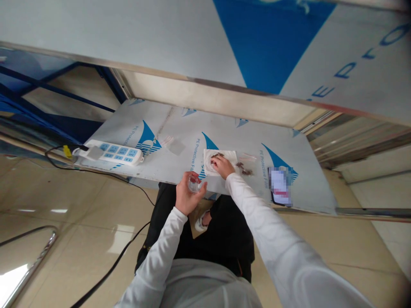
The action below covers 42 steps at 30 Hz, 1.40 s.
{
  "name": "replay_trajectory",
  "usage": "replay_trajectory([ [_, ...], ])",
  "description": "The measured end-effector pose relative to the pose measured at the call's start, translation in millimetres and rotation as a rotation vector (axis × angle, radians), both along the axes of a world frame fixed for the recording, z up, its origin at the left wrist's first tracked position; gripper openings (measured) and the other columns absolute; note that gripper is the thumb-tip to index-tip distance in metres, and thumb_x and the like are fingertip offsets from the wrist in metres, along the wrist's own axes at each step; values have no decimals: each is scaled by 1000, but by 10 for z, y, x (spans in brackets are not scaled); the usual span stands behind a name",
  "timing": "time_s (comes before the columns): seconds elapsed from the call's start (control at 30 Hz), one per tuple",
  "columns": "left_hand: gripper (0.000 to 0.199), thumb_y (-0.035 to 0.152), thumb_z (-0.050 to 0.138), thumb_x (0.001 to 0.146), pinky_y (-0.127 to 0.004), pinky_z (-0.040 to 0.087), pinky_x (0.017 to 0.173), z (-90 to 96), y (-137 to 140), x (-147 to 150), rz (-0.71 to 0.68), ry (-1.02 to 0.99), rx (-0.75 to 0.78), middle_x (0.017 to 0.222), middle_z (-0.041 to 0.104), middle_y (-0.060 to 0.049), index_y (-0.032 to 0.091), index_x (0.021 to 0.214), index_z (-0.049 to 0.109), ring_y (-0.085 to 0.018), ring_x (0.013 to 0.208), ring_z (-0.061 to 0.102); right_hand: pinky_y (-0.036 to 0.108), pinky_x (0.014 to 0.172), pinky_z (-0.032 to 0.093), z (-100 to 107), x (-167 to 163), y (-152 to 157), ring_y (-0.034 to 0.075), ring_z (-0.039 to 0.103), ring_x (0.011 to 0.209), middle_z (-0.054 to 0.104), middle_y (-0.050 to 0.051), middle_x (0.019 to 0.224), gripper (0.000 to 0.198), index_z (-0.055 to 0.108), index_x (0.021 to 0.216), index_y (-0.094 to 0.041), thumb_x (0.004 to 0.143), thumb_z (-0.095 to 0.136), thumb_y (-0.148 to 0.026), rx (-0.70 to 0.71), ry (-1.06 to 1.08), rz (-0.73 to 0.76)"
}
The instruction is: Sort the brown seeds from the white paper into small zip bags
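My left hand (188, 194) is wrapped round a small clear plastic cup (194, 183) at the front edge of the table. To its right, my right hand (222, 166) rests on a white tissue (208, 170), its fingertips pinched at small brown pieces (217, 155) lying there. Whether those fingers hold a piece is hidden. Just right of that hand lies a clear plastic bag (249, 159) with more small brown bits (245, 170) in or on it.
On the left of the film-covered table (180, 124) sits a white power strip (120, 154) with a black cable (109, 173). A clear bag (175, 145) lies mid-table, a phone (280, 186) at the right. An upper shelf (160, 38) overhangs the back.
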<state>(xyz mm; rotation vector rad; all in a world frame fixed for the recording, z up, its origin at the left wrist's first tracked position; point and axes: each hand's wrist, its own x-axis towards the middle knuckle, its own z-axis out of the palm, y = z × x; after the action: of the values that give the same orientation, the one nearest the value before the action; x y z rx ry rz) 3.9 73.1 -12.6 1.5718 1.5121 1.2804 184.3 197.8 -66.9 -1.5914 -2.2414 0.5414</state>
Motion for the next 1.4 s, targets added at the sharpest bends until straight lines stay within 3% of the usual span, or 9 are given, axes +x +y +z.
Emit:
replay_trajectory([
  [0.23,31,29,68,72,-25,46,70,37,50,-11,-8,-15,41,74,61,3,21,94,48,-13,68,60,29,72,52,638,-210,-520,16,64,79,69,10,103,30,65,109,-15,92,42,-27,102,268,-185],
  [0.3,33,28,69,70,-25,47,72,80,67,12,-38,-22,65,76,61,2,21,94,48,-13,71,60,27,69,52,913,-319,-827,16,64,79,70,8,99,26,66,105,-18,91,50,-32,83,534,-144],
  [0.4,33,25,68,68,-25,47,71,169,74,69,-99,-44,86,83,61,0,21,94,48,-14,74,61,26,66,50,1201,-443,-1168,15,62,72,70,4,90,15,69,94,-22,86,60,-30,57,609,-62],
  [0.63,28,20,64,65,-25,46,65,299,23,141,-152,-18,74,76,55,2,21,86,45,-13,66,55,33,78,48,1294,-370,-1199,19,60,85,72,5,89,10,71,90,-23,85,62,-24,115,331,203],
  [0.8,66,30,73,64,-28,47,70,301,14,-16,-364,-136,13,90,60,-4,19,121,43,-17,78,58,29,74,48,1350,-210,-1112,15,61,73,71,3,85,10,71,87,-21,85,62,-26,23,390,210],
  [0.87,59,41,65,74,-29,48,72,288,31,-74,-408,-286,-61,96,62,-7,18,125,46,-17,82,59,26,66,47,1370,-158,-1076,13,59,67,71,2,85,13,71,90,-21,85,62,-28,-34,415,178],
  [1.03,33,47,53,86,-25,44,62,234,95,-79,-179,-449,-160,63,57,0,16,81,65,-11,58,50,24,67,48,1190,-49,-827,15,63,77,72,3,90,20,71,94,-20,86,58,-33,-146,488,213],
  [1.2,31,44,56,84,-24,43,62,190,99,-95,23,-465,-136,67,62,-1,16,78,67,-11,61,53,28,74,50,556,102,-258,16,63,83,67,11,104,27,68,105,-12,83,52,-11,56,180,-87],
  [1.4,31,44,57,84,-24,43,63,121,71,-189,107,-503,-127,70,66,-2,16,75,67,-11,64,56,31,93,43,4,32,110,20,56,96,65,9,98,21,73,87,-15,76,58,-5,100,7,52],
])
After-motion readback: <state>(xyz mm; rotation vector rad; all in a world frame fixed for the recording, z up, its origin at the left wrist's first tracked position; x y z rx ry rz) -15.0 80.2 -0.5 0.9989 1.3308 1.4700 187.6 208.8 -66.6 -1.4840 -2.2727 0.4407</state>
